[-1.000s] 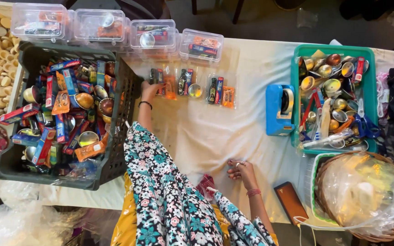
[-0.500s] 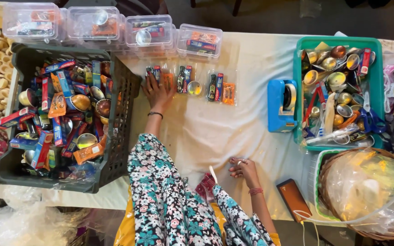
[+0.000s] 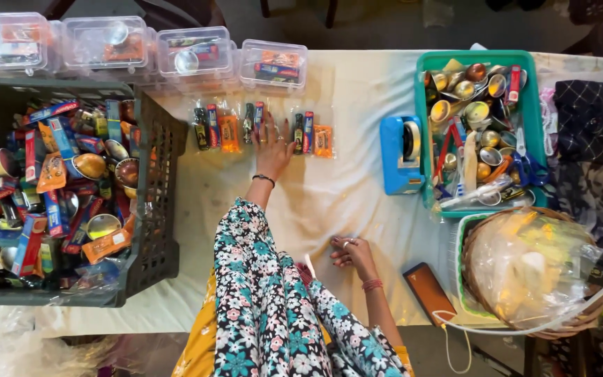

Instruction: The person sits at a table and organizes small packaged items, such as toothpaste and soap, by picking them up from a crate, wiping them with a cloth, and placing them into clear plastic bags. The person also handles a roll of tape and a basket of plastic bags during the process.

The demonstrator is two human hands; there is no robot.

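Clear sachet packs (image 3: pixel 263 129) under flat open left hand (image 3: pixel 273 148), right hand (image 3: pixel 352 253) loosely curled, empty, blue tape dispenser (image 3: pixel 400 155) right.

Table w/ cream cloth (image 3: pixel 357 202): black crate (image 3: pixel 151 202) left, clear lidded boxes (image 3: pixel 193 49) along far edge, small packets (image 3: pixel 263 129) mid, blue tape dispenser (image 3: pixel 400 155), teal basket (image 3: pixel 483 59), phone (image 3: pixel 428 293) near edge.

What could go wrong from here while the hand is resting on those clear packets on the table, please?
The left hand lies across the middle clear packet, close between its neighbours; a sweep might push the row out of line. The floral sleeve stretches over the white cloth and could drag it. The phone lies near the table edge, its cable hanging off; a tug may pull it down.
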